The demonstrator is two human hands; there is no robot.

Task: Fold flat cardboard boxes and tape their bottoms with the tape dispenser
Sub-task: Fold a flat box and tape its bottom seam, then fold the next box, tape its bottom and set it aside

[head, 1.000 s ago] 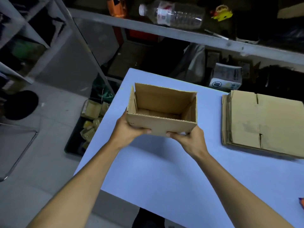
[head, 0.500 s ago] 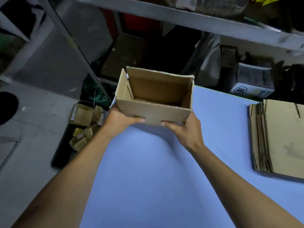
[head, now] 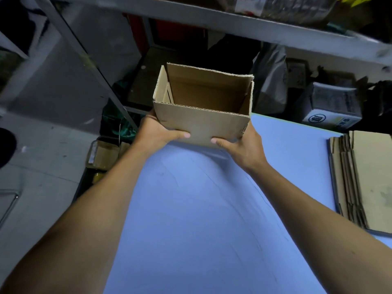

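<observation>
Item one: an assembled cardboard box (head: 201, 122), open side up, top flaps standing upright, which I held off the blue table (head: 191, 219) above its far left corner. My left hand (head: 158, 132) gripped the box's lower left corner, thumb laid across the near wall and the fingers hidden behind or beneath; my right hand (head: 244, 148) gripped the lower right corner in the same way, thumb pressed flat on the near wall. Both hands were closed on the box, the thumb tips near each other but apart along the bottom edge. The box sat slightly tilted, its inside in shadow, so I could not tell whether the bottom was taped. Item two: a stack of flat cardboard boxes (head: 364, 183), lying on the table at the right edge, well apart from the held box. Item three: a grey metal shelf (head: 233, 24) running across the top, with a clear plastic bottle (head: 282, 6) lying on it. Item four: a white printed carton (head: 333, 107) beyond the table's far edge. Item five: a dark bin of small cardboard pieces (head: 101, 155) on the floor to the left of the table, below my left forearm.
</observation>
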